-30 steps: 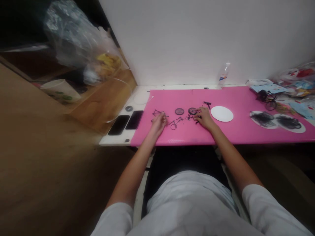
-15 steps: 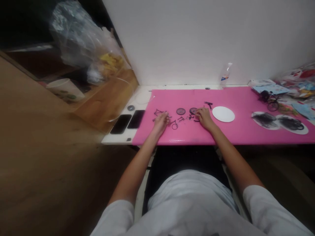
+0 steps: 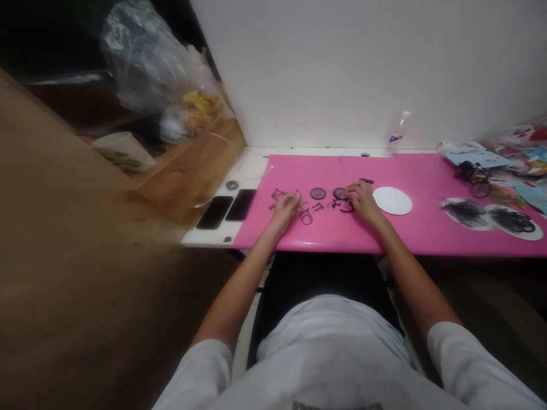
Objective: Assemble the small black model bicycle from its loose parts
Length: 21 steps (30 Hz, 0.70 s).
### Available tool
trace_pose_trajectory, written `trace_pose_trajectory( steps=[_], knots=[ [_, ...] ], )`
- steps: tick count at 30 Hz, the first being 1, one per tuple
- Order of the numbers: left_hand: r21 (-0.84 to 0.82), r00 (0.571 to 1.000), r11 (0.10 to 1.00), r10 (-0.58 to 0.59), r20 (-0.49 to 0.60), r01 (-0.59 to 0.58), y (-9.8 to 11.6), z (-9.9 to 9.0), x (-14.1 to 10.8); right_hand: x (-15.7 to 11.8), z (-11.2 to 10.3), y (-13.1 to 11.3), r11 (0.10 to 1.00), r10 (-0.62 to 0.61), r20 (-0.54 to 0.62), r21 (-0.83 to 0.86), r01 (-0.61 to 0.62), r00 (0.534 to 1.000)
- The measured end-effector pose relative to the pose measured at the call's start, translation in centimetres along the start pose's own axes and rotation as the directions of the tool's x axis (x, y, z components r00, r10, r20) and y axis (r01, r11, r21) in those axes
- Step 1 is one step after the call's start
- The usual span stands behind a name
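My left hand [image 3: 287,208] is just above the pink mat [image 3: 307,239], fingertips pinched together; whatever they hold is too small to make out. Close beside it lie a black toy bicycle frame [image 3: 277,194] and a thin black part with a ring [image 3: 306,218]. My right hand [image 3: 362,200] reaches down with its fingers stretched at the right edge of a black toy wheel [image 3: 339,193]. A second wheel [image 3: 317,193] lies flat between the hands. Several small black parts [image 3: 317,206] and a curved black piece [image 3: 347,209] are scattered near them.
A white oval plate [image 3: 392,200] is right of my right hand. Farther right are two plates with black parts [image 3: 464,212] and an assembled toy bicycle [image 3: 479,187]. Two phones [image 3: 241,205] lie at the left; a clear bottle [image 3: 399,131] stands at the wall.
The view has shifted slightly, so everything sits a little farther right. Both hands have moved slightly right over the mat, my right hand now partly covering the black piece behind it.
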State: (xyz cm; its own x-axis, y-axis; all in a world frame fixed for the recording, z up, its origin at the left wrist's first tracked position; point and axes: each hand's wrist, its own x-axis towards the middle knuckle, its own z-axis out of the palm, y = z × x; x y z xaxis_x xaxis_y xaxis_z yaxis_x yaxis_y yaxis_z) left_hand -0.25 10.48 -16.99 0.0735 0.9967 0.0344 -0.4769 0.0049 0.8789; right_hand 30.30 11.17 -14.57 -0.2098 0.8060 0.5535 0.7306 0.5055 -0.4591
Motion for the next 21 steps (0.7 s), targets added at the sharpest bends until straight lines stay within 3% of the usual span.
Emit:
trace_pose_trajectory(
  steps=[3,7,13,21],
  knots=[
    [0.055,0.999,0.998,0.035,0.019,-0.036,0.2,0.4,-0.4,0.2,-0.3,-1.2,0.998,-0.011,-0.011,0.056,0.012,1.0],
    [0.007,0.999,0.999,0.038,0.029,-0.038,0.3,2.0,-1.3,0.2,0.3,-3.8,0.99,-0.016,-0.034,0.142,0.02,0.999],
    [-0.105,0.99,0.99,-0.079,0.113,0.091,-0.4,4.0,-2.7,-1.4,3.3,-7.3,0.965,0.002,-0.128,0.261,0.032,0.992],
    [-0.142,0.957,0.964,-0.192,0.22,0.226,-1.6,3.7,-3.0,-2.7,5.9,-7.4,0.977,-0.05,-0.128,0.201,0.075,0.991]
  ],
)
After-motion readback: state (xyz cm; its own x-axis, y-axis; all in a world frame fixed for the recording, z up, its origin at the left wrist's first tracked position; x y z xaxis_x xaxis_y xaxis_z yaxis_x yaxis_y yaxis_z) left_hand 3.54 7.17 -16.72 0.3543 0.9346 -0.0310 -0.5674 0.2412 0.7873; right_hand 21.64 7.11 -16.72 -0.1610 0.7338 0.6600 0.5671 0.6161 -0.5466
